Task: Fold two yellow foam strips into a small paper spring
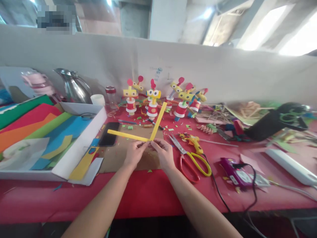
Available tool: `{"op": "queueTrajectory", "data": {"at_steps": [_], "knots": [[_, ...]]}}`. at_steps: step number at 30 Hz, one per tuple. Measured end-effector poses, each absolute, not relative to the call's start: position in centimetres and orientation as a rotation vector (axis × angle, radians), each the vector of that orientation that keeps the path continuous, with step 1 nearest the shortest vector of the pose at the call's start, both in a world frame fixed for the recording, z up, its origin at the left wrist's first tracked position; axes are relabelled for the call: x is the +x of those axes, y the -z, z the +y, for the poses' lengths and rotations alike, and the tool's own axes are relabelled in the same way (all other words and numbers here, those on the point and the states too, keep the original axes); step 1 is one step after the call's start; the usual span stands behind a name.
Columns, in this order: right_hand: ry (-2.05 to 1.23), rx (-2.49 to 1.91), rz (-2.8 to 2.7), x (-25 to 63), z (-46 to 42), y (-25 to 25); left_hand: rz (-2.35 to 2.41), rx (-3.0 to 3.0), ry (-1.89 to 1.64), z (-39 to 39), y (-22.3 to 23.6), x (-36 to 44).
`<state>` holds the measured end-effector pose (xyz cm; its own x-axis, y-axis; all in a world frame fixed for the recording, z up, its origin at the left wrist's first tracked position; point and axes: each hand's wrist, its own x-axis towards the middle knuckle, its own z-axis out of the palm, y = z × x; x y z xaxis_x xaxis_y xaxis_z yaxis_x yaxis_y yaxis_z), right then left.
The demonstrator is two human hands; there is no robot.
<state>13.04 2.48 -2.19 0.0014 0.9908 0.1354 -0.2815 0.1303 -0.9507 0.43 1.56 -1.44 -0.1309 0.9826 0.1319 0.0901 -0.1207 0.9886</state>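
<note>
Two yellow paper strips (128, 135) meet in a V at my fingertips over a brown cardboard sheet (116, 158) on the red table. My left hand (133, 153) pinches the joint from the left. My right hand (164, 152) pinches it from the right. One strip runs left toward a black phone (109, 134); the other rises up and right toward a row of paper-cup figures (153, 102). Both hands are closed on the strips where they overlap.
Scissors (190, 158) with red and yellow handles lie right of my right hand, beside a yellow glue gun (194, 142). A purple power strip (235, 172) with black cords sits further right. A white box of coloured paper (79, 145) stands left. A steel kettle (74, 87) stands behind.
</note>
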Motion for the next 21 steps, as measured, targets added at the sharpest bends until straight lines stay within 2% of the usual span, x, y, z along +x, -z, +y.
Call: {"op": "queueTrajectory", "data": {"at_steps": [12,21], "knots": [[-1.363,-0.898,-0.948,12.88,2.36,1.74,1.264,1.230,-1.386,1.85,2.32,0.31],[-1.336,-0.823,-1.008,12.65,2.66,2.21,1.289,1.229,-1.413,1.77,1.73,0.48]]}}
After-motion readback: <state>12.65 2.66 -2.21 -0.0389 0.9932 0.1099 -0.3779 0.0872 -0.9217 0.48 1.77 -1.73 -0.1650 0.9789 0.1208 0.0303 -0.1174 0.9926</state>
